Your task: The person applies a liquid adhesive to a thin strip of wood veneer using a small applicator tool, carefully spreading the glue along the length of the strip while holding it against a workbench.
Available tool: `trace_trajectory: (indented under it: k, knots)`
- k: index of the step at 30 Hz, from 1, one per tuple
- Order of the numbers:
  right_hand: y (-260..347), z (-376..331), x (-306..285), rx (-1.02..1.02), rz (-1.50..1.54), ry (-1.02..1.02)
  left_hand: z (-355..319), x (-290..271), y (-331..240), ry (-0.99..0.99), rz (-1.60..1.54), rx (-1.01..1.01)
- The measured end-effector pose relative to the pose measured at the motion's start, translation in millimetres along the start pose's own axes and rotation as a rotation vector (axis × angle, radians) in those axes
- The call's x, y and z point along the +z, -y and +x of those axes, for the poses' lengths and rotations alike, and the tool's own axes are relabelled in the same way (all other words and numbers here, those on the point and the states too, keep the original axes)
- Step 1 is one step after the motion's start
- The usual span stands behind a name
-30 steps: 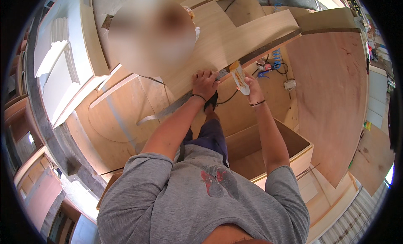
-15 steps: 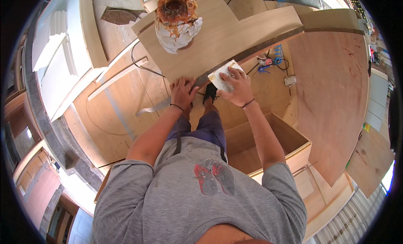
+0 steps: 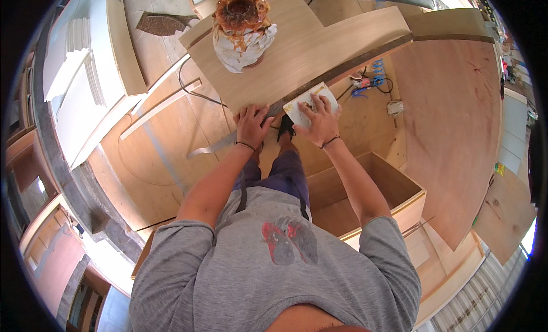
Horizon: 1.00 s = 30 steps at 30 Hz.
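Observation:
A light wood panel [image 3: 297, 41] lies ahead of me, its near edge dark. At that edge's left end my left hand [image 3: 251, 122] bends its fingers over a thin edging strip [image 3: 276, 109]. A grey loose end [image 3: 212, 145] of the strip hangs out to the left, below the hand. My right hand [image 3: 321, 121] grips a flat, white, square block [image 3: 298, 110] against the same edge, thumb and fingers spread across its stained face. The block's underside is hidden. On the panel stands a pot [image 3: 242, 15] caked with orange-brown glue and wrapped in white cloth [image 3: 242, 52].
An open wooden box [image 3: 365, 183] sits right of my legs. Beyond it leans a large reddish plywood sheet [image 3: 445, 126]. A small power tool [image 3: 359, 82] with a blue coiled hose lies under the panel. White boards [image 3: 80, 75] stand at left; a dark cord [image 3: 197, 94] runs beside the panel.
My right hand has shifted slightly left along with the white block, and its fingers are more bent. The left hand stays at the edge, almost unmoved.

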State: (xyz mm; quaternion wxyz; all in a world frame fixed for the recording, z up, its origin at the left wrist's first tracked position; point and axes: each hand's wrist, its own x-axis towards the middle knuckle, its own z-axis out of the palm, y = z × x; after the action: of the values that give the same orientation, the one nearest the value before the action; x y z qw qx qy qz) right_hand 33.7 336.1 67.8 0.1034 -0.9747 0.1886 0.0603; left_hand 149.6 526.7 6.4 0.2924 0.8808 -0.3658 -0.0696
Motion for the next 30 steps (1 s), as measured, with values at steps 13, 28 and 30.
trace_trajectory:
  k: [13, 28, 30]
  knots:
    - [1.4, 10.0, -0.5, 0.001, -0.005, -0.022, -2.3, 4.7, -3.7, -0.006, 0.006, 0.0]
    - [2.4, 2.3, -31.6, 0.08, -0.048, 0.18, 0.9, 7.7, -0.5, -0.012, 0.0, -0.007]
    - [-4.2, -9.0, -39.6, 0.095, -0.008, 0.123, 1.8, 7.4, -4.0, -0.019, 0.032, -0.017]
